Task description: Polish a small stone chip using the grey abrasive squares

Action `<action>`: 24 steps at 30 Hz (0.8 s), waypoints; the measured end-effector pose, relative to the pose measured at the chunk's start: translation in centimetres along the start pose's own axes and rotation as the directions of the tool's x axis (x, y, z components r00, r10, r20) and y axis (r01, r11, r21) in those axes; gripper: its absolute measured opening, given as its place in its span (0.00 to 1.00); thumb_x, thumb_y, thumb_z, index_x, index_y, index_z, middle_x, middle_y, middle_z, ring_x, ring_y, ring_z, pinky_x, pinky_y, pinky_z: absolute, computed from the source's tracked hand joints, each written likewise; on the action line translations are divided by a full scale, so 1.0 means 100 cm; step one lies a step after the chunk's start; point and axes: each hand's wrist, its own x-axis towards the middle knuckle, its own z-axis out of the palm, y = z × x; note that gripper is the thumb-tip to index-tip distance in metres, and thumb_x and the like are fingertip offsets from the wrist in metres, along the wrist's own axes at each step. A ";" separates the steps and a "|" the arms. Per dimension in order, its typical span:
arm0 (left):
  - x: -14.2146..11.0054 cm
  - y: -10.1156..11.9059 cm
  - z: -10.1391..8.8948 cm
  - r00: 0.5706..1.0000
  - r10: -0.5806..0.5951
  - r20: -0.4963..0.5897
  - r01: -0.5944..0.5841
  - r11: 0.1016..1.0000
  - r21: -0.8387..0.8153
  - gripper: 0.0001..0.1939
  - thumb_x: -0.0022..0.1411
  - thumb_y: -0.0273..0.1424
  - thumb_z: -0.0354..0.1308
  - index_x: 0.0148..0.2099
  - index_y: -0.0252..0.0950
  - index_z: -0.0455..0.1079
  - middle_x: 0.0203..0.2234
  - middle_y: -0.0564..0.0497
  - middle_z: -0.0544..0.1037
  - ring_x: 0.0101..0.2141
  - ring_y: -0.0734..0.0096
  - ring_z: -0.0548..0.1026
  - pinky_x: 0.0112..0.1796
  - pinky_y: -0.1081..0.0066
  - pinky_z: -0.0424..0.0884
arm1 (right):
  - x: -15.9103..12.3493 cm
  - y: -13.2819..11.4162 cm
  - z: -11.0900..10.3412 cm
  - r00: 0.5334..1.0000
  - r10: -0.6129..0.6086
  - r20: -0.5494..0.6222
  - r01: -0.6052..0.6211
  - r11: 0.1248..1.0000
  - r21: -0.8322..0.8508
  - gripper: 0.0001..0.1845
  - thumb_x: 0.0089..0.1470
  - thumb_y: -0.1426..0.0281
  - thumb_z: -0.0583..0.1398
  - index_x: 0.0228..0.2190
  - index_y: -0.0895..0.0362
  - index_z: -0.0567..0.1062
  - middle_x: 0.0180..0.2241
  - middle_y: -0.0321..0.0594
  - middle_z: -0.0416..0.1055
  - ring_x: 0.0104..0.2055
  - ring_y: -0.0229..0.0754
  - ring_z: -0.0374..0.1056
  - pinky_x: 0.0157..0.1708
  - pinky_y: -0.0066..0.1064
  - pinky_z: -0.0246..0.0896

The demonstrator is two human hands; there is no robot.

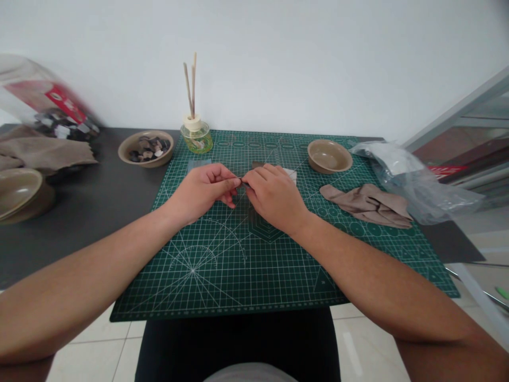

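Note:
Over the middle of the green cutting mat (254, 281), my two hands meet at the fingertips. My left hand (209, 191) pinches one end of a small, thin dark piece (245, 184), its thumb and forefinger pressed together. From the other side, my right hand (274, 193) closes its fingers on the same piece and hides most of it, so its kind cannot be made out. Behind my left hand lies a flat blue-grey square (199, 163). Partly covered by my right hand are a brown flat piece (260, 164) and a white piece (292, 174).
A bowl of small dark and pale pieces (147, 149) stands left of a reed diffuser (196, 135). At right are another bowl (330, 157), a crumpled brown cloth (368, 206) and a clear plastic bag (421, 183). Far left sit a bowl (22, 196) and brown cloth (43, 148).

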 end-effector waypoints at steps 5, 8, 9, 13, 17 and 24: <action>0.002 -0.001 -0.003 1.000 0.015 -0.015 -0.015 1.000 0.007 0.05 0.61 0.25 0.66 0.33 0.35 0.73 0.23 0.54 0.78 0.21 0.75 0.76 0.25 0.74 0.77 | 0.000 0.000 0.000 1.000 -0.009 -0.020 0.009 1.000 -0.013 0.11 0.71 0.72 0.55 0.42 0.58 0.78 0.41 0.46 0.79 0.47 0.52 0.68 0.45 0.40 0.54; 0.002 -0.001 -0.002 1.000 0.003 0.006 -0.003 1.000 0.002 0.06 0.62 0.23 0.65 0.32 0.35 0.73 0.22 0.54 0.78 0.20 0.76 0.76 0.24 0.74 0.76 | -0.001 0.001 0.001 1.000 -0.015 -0.018 0.015 1.000 -0.010 0.11 0.71 0.72 0.55 0.42 0.58 0.78 0.41 0.46 0.79 0.46 0.51 0.68 0.45 0.40 0.54; 0.002 0.000 -0.001 1.000 -0.007 0.014 0.007 1.000 0.001 0.06 0.62 0.23 0.65 0.32 0.34 0.73 0.22 0.54 0.77 0.19 0.76 0.75 0.23 0.74 0.76 | -0.001 0.001 0.001 1.000 -0.015 -0.012 0.015 1.000 -0.007 0.11 0.72 0.72 0.55 0.42 0.58 0.78 0.40 0.46 0.79 0.46 0.51 0.68 0.44 0.40 0.54; 0.003 -0.001 0.000 0.999 -0.039 0.032 0.040 0.999 -0.012 0.06 0.62 0.23 0.64 0.32 0.34 0.72 0.22 0.54 0.77 0.19 0.76 0.75 0.24 0.74 0.76 | 0.000 0.002 0.003 1.000 -0.005 0.001 0.005 1.000 0.014 0.11 0.71 0.71 0.55 0.41 0.58 0.78 0.39 0.47 0.79 0.45 0.51 0.68 0.44 0.40 0.55; 0.003 -0.004 -0.001 0.997 -0.052 0.063 0.054 0.998 -0.018 0.07 0.63 0.26 0.66 0.32 0.33 0.73 0.22 0.53 0.78 0.22 0.76 0.76 0.26 0.75 0.75 | -0.001 0.001 0.002 1.000 0.006 0.001 -0.006 0.999 0.034 0.09 0.70 0.69 0.58 0.40 0.58 0.78 0.40 0.47 0.80 0.45 0.52 0.68 0.44 0.40 0.54; 0.002 -0.002 -0.001 0.998 -0.041 0.057 0.041 0.999 -0.009 0.07 0.60 0.28 0.68 0.32 0.34 0.73 0.22 0.53 0.78 0.22 0.77 0.74 0.26 0.76 0.72 | -0.001 0.001 0.000 1.000 0.004 0.014 -0.004 1.000 0.022 0.10 0.70 0.68 0.58 0.39 0.58 0.78 0.39 0.47 0.80 0.44 0.51 0.69 0.43 0.40 0.54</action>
